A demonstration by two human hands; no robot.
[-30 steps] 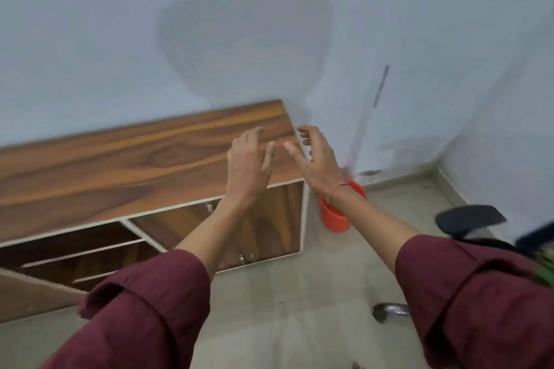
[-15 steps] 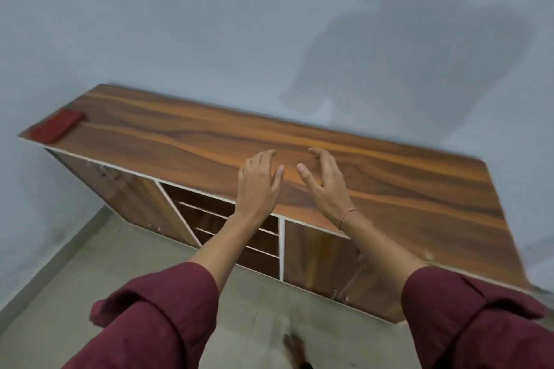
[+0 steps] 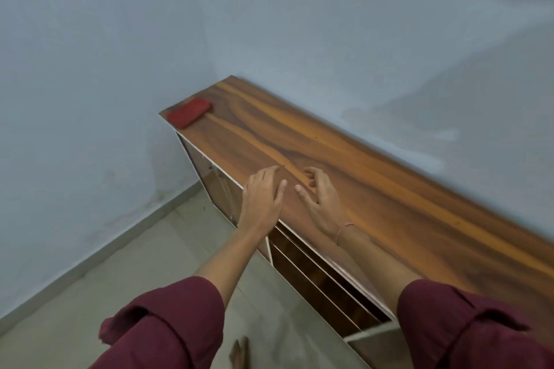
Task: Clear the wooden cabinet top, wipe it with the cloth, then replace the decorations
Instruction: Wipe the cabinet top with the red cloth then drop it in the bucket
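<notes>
While both hands hover empty, left loosely spread and right curled, the top looks cleared; wiping seems next, calling for a reach toward eleven o'clock for the cloth.

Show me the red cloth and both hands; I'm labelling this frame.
red cloth (image 3: 189,113), head view, middle of its top face.
left hand (image 3: 261,196), head view, back of hand.
right hand (image 3: 324,200), head view, back of hand.

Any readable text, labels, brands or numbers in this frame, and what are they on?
None. The wooden cabinet top, the red cloth at its far end, the wall and the maroon sleeves all show no writing, labels or numbers.
</notes>
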